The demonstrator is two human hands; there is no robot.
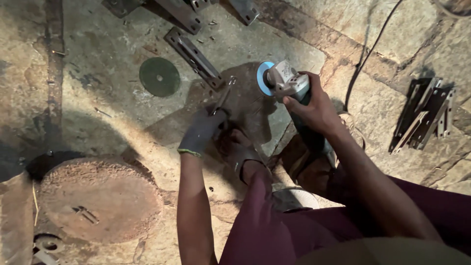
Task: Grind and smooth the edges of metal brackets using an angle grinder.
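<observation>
A rough metalworking shop, worked at floor level. The stone floor (113, 98) is cracked, stained and strewn with scraps. Steel brackets (194, 56) lie at top centre, a stack of flat bars (424, 115) at right. A spare green disc (159, 77) sits upper left, a rusty round plate (100, 198) lower left. An angle grinder (287, 83) with its cable (365, 54) is in use at centre.

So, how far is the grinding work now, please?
In hand: the right hand holds the angle grinder, its disc just beside a small metal piece that the gloved left hand pins to the stone floor. Whether it has been ground yet cannot be told. Possibly done or waiting: a pile of metal strips at the right and brackets above. A spare green disc lies unused.
</observation>
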